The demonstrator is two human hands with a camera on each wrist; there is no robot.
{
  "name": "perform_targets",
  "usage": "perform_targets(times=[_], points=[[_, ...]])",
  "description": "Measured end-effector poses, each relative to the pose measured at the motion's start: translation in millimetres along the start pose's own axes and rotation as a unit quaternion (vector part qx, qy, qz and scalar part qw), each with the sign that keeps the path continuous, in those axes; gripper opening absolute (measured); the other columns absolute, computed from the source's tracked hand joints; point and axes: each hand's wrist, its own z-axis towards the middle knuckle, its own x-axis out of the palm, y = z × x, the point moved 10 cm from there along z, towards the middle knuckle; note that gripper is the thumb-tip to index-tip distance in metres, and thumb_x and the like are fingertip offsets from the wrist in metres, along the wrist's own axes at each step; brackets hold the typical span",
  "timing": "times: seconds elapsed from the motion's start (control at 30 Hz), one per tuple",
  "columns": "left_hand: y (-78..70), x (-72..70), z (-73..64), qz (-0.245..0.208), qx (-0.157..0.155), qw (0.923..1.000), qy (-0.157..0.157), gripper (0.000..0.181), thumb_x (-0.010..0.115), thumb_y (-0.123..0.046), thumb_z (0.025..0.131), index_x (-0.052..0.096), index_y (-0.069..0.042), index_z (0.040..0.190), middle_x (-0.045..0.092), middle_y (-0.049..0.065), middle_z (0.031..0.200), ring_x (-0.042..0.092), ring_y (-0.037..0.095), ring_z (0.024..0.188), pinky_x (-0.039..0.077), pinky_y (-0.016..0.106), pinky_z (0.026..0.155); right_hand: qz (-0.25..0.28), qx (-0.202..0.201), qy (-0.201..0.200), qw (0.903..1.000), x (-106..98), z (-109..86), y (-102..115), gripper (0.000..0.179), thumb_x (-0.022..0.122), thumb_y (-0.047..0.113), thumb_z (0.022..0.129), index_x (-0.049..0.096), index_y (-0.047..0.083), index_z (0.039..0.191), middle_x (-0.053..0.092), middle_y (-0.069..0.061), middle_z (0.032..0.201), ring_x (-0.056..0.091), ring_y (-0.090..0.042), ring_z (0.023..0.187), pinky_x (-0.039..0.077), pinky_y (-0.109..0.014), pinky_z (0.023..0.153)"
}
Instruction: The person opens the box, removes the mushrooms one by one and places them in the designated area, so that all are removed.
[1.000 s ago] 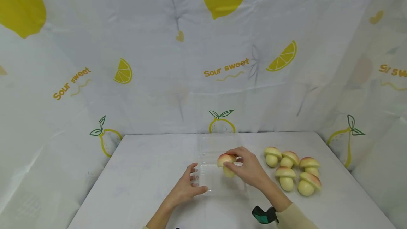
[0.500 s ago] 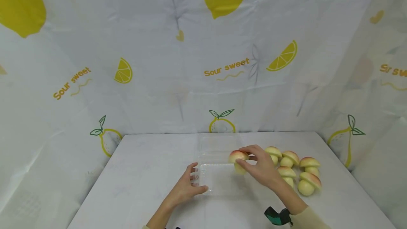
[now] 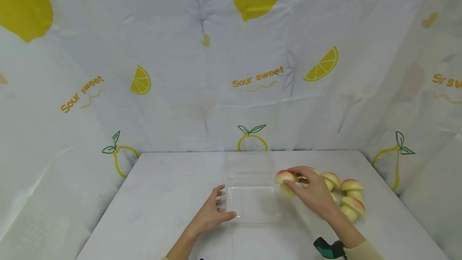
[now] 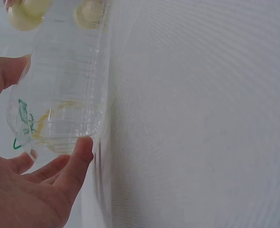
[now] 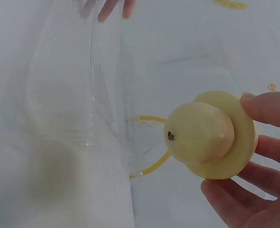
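Note:
A clear plastic box (image 3: 252, 187) lies on the table with its hinged lid (image 3: 249, 163) folded open toward the back. My left hand (image 3: 208, 214) grips the box's left end, thumb near the front corner and fingers along the side; the left wrist view shows this end of the box (image 4: 59, 90) between thumb and fingertips. Just right of the box, my right hand (image 3: 313, 191) pinches a pale yellow mushroom (image 3: 286, 177) by its red-tinged cap. In the right wrist view, the stem end of this mushroom (image 5: 197, 135) faces the camera, with a small dark mark.
Several similar mushrooms (image 3: 352, 185) stand grouped on the white table (image 3: 162, 196) at the right, some partly hidden behind my right hand. A white curtain (image 3: 180, 111) printed with lemons hangs behind the table and along both sides.
My right hand has moved right with the mushroom, from over the box to beyond its right edge, now covering part of the mushroom group. The left hand and box have stayed still.

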Motion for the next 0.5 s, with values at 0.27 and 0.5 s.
perform_targets(times=[0.27,0.5], points=[[-0.9,0.9,-0.2,-0.008,0.004,1.0000,0.000,0.096,0.086,-0.022,0.081,0.027,-0.007,0.156,0.038,0.025,0.151,0.046,0.050,0.132,0.050,0.056,0.097,-0.019,0.030,-0.011,0.9993,-8.1,-5.3,-19.9,0.033,0.078,0.026,0.092,0.070,0.005,0.117,0.068,-0.005,0.113,0.061,-0.014,0.102,0.057,-0.026,0.083],[1.3,0.3,0.7,-0.005,0.000,1.0000,-0.002,0.097,0.086,-0.024,0.081,0.027,-0.008,0.157,0.039,0.024,0.151,0.046,0.049,0.132,0.050,0.056,0.098,-0.027,0.029,-0.008,0.9992,-6.4,-9.0,-33.9,0.031,0.078,0.023,0.092,0.071,0.002,0.114,0.068,-0.006,0.109,0.063,-0.019,0.097,0.060,-0.037,0.079]])
